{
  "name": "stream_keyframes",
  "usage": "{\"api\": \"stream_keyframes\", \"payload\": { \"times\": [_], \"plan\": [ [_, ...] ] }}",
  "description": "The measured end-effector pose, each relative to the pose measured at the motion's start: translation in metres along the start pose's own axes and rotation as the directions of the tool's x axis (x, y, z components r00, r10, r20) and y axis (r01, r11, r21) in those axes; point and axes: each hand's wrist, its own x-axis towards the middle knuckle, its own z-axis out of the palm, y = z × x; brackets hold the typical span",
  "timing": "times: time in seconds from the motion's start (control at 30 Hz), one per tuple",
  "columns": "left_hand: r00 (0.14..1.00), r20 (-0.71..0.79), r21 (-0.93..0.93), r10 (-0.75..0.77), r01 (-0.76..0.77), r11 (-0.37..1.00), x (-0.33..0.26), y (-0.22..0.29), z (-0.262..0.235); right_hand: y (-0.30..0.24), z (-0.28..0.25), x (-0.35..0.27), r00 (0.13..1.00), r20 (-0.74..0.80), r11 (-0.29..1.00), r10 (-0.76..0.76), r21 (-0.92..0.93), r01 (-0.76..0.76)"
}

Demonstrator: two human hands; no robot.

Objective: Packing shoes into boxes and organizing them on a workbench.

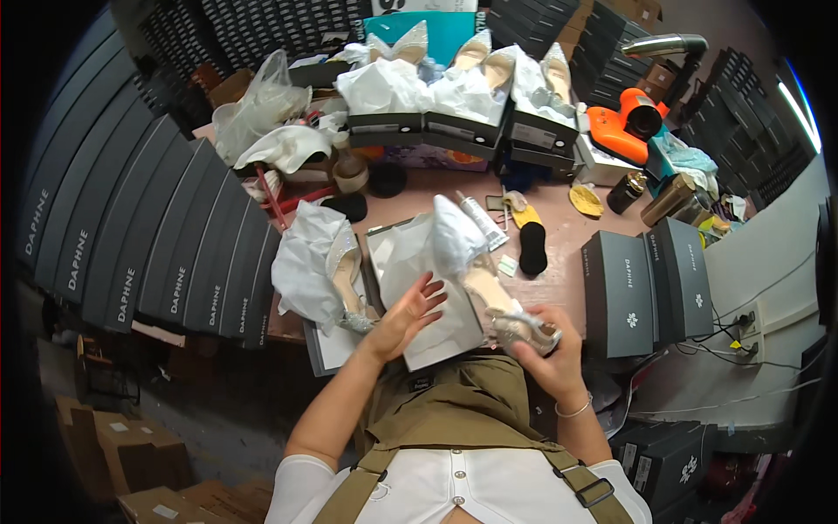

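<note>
Head view: a pointed silver-white shoe with a beige insole [477,284] is over the right side of an open grey cardboard box [447,351], its heel end grasped by the fingers of the right hand [552,349]. The left hand [406,316] is near the box's left edge, fingers loosely spread (nothing in them), and beyond lies a pinkish surface [563,253].

Held shoe [482,284]: heel glittery, rough-looking; insole smooth. Tissue paper [304,258]: thin, crinkled, matt. Open box [447,348]: smooth card. Stacked boxes [98,227]: matt dark card. Bag [262,109]: translucent, wrinkled plastic. Orange tool [613,133]: smooth, glossy plastic. Tabletop [563,237]: smooth, slight sheen. Apron [454,406]: matt cloth.
</note>
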Motion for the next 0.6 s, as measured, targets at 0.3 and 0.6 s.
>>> {"api": "stream_keyframes", "payload": {
  "times": [0.3, 0.6],
  "plan": [
    [0.947, -0.256, -0.714, -0.193, -0.051, 0.698, -0.037, -0.011, 0.063, 0.003, 0.092, 0.057, 0.726, 0.592, 0.777, -0.35, -0.25, 0.578],
    [0.925, -0.336, -0.491, -0.175, -0.013, 0.871, -0.054, -0.034, 0.007, 0.019, 0.099, 0.063, 0.65, 0.75, 0.982, -0.126, 0.0, 0.191]
  ]
}}
